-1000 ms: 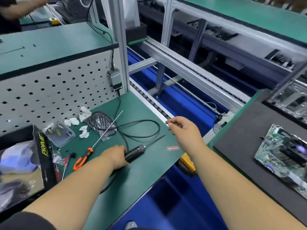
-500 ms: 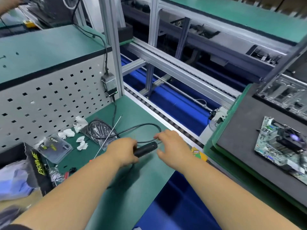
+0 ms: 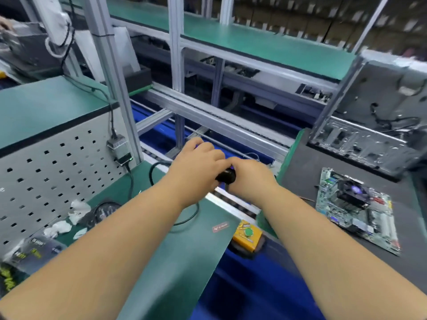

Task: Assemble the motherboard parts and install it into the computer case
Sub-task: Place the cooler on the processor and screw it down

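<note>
Both hands meet above the far edge of the green-topped counter [image 3: 175, 257], each curled round a black cylindrical electric screwdriver [image 3: 226, 176]: the left hand [image 3: 196, 166] grips it from the left and the right hand [image 3: 250, 179] from the right, so only a short dark stretch of the tool shows between them. A thin black cable [image 3: 187, 219] loops across the counter under the left forearm. The green printed motherboard with a black fan cooler [image 3: 355, 209] lies flat on a dark grey foam mat [image 3: 300, 172] to the right, well apart from the hands. Behind it, at the far end of the mat, stands the open grey metal computer case [image 3: 379, 116]. A white perforated panel [image 3: 46, 181] rises at the left.
</note>
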